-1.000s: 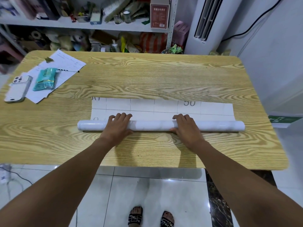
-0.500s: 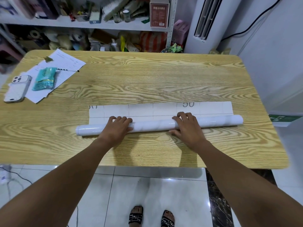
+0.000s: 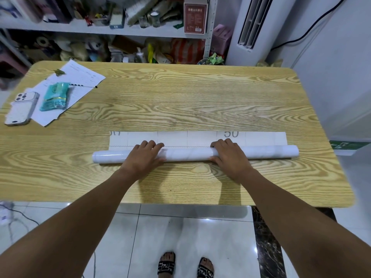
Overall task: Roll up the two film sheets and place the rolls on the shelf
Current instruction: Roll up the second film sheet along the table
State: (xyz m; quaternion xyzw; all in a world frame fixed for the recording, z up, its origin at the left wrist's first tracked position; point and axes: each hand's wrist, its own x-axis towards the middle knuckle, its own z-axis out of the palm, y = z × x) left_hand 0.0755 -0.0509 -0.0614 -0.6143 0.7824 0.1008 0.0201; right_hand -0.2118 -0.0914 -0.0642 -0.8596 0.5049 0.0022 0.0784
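Note:
A white film sheet lies near the front of the wooden table [image 3: 190,101], mostly wound into a long roll [image 3: 188,154]. A narrow flat strip [image 3: 261,138] with grid lines and the number 50 still lies beyond the roll. My left hand [image 3: 143,157] presses on the roll left of its middle, fingers reaching over it onto the flat strip. My right hand [image 3: 230,157] presses the same way right of the middle. A cluttered shelf [image 3: 100,30] stands behind the table. No second sheet is in view.
At the table's left lie a white phone [image 3: 22,108], a teal packet [image 3: 54,96], papers [image 3: 80,77] and a pen. A red box [image 3: 195,17] stands on the shelf. A white air conditioner [image 3: 249,29] stands at the back right. My sandalled feet show below on the tiled floor.
The roll has turned away from me under both hands, and the flat strip beyond it has grown narrower. My hands keep their places on the roll.

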